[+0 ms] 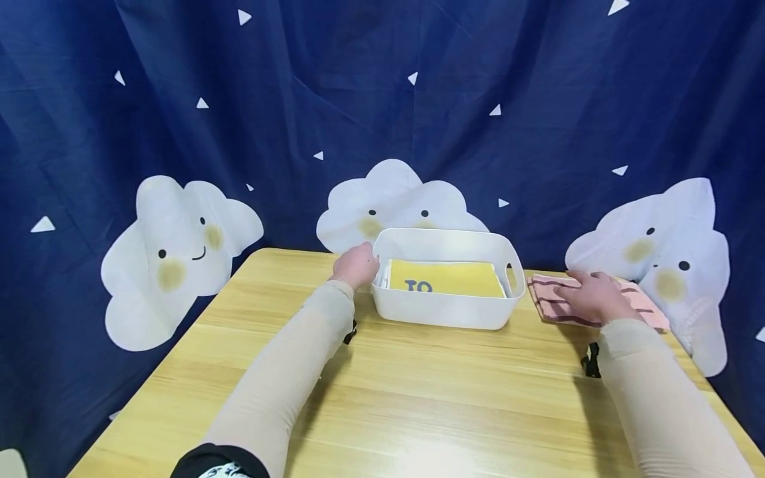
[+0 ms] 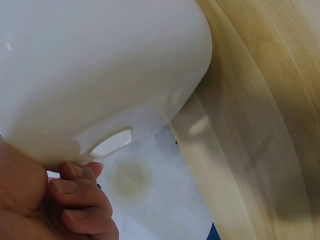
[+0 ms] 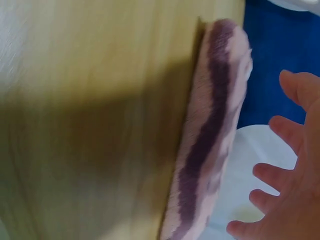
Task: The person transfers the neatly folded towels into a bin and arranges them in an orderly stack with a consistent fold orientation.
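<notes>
A white plastic storage bin (image 1: 445,311) stands on the table near its far edge. Inside it lies a flat yellow item (image 1: 457,279) with grey lettering, partly hidden by the front wall. My left hand (image 1: 356,265) grips the bin's left end; in the left wrist view its fingers (image 2: 82,200) curl at the rim beside the handle slot. To the right of the bin is a folded pink towel (image 1: 552,309) with dark purple stripes. Above the towel my right hand (image 1: 594,297) hovers with spread fingers, holding nothing; the right wrist view shows a gap between them.
The wooden table (image 1: 418,392) stretches from the bin toward me. Behind it hangs a dark blue curtain (image 1: 370,99) printed with clouds and white triangles. The towel lies close to the table's right far edge.
</notes>
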`<state>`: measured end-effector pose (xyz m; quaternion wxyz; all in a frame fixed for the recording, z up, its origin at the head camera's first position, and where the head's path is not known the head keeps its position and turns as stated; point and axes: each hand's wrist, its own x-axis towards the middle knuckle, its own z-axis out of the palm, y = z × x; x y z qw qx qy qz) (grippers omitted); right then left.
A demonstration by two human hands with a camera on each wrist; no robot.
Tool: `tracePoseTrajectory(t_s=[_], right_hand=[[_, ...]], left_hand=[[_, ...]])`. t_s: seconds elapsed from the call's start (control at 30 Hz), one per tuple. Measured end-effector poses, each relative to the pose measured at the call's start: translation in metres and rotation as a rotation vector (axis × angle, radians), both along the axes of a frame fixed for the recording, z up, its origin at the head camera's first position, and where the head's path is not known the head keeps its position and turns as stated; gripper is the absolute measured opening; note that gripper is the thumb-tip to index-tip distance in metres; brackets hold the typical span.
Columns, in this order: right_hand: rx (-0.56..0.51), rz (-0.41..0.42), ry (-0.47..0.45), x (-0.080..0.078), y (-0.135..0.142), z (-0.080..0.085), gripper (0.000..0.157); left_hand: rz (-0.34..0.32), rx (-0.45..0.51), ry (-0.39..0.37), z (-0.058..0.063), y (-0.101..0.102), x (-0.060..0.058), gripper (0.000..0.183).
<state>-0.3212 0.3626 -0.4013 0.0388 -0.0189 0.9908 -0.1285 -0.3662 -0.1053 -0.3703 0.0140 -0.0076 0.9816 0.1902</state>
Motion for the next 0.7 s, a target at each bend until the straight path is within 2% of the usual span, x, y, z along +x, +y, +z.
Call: tracePoseTrajectory(t_s=[0.17, 0.23, 0.47, 0.57, 0.7], right_hand=[[-0.024, -0.052, -0.026, -0.001, 0.004, -0.01, 0.091], [-0.028, -0.048, -0.026, -0.002, 0.004, -0.014, 0.091], [0.024, 0.047, -0.115, -0.005, 0.007, -0.027, 0.084], [0.046, 0.051, -0.107, -0.006, 0.007, -0.03, 0.084], [0.024, 0.015, -0.148, -0.005, 0.004, -0.03, 0.087]], left_hand=[[0.006, 0.009, -0.003, 0.002, -0.001, 0.003, 0.029], [0.006, 0.008, -0.003, 0.002, -0.001, 0.003, 0.027], [0.011, 0.026, -0.018, -0.001, -0.002, 0.001, 0.028], [0.011, 0.03, -0.032, -0.003, -0.002, 0.0, 0.027], [0.007, 0.03, -0.02, -0.003, -0.002, -0.001, 0.023]])
